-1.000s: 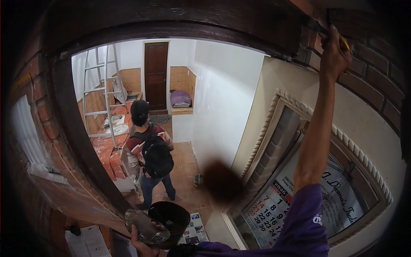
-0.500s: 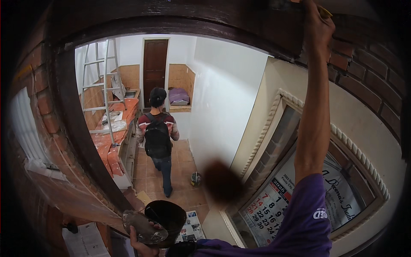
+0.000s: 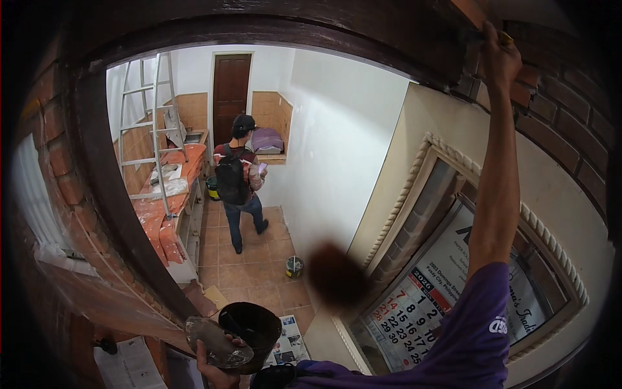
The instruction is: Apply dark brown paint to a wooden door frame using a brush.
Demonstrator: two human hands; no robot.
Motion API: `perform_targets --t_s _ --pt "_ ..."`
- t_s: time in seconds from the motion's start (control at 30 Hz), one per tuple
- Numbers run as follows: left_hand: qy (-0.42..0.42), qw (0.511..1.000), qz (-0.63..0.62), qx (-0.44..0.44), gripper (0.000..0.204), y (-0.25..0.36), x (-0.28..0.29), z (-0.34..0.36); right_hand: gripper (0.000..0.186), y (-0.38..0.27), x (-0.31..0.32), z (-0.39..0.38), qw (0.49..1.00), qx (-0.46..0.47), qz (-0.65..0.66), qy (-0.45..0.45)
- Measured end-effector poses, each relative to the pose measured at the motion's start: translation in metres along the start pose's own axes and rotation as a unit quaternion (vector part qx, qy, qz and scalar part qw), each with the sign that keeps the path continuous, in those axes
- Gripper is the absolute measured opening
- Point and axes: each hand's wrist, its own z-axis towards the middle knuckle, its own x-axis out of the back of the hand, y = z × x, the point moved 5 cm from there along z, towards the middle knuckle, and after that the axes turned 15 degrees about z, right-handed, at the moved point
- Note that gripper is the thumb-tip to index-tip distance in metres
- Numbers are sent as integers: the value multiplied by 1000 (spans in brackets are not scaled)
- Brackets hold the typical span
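Observation:
At the lower left, my left hand (image 3: 217, 366) is closed around a grey, smeared round disc (image 3: 210, 338), perhaps a lid, held against an open dark can (image 3: 262, 327). The can's inside is dark and what it contains cannot be made out. High at the upper right, my right hand (image 3: 501, 61) is closed round a tool with a yellow end (image 3: 506, 41). Its working end is hidden against the dark wooden beam (image 3: 363, 35) of the opening, close to the brick wall.
Beyond the opening a person (image 3: 236, 185) with a backpack stands on tiles. A ladder (image 3: 155, 136) rises beside an orange-covered counter (image 3: 170, 211). Small buckets (image 3: 294, 267) stand on the floor. To the right is a rope-framed window (image 3: 389, 217) with a calendar (image 3: 411, 321). A brown blur (image 3: 337, 279) covers part of the view.
My raised right hand appears lower and farther right in the picture. The person beyond has turned to the right, and a phone now shows in their hand. My left hand keeps its hold.

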Motion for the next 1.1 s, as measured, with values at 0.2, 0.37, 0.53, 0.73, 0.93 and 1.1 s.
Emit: perform_targets --t_s 0.2,0.37,0.53,0.73,0.93,1.1 --pt "-6 999 -23 24 52 -3 -1 7 20 -67 -11 -5 965 -25 255 -49" --pt "-50 998 -33 19 52 -6 -6 11 22 -19 9 22 958 -67 272 -63" --pt "-24 999 -35 20 53 -7 2 9 19 12 9 12 962 -27 268 -53" --pt "-16 998 -48 46 52 -13 0 19 39 16 -2 -5 999 22 -40 -6" --pt "-17 998 -53 37 53 -7 -5 9 35 -86 -53 -37 994 60 91 -15" --pt "11 991 -99 85 52 2 -22 -7 20 -157 -76 -41 943 -36 328 -29"
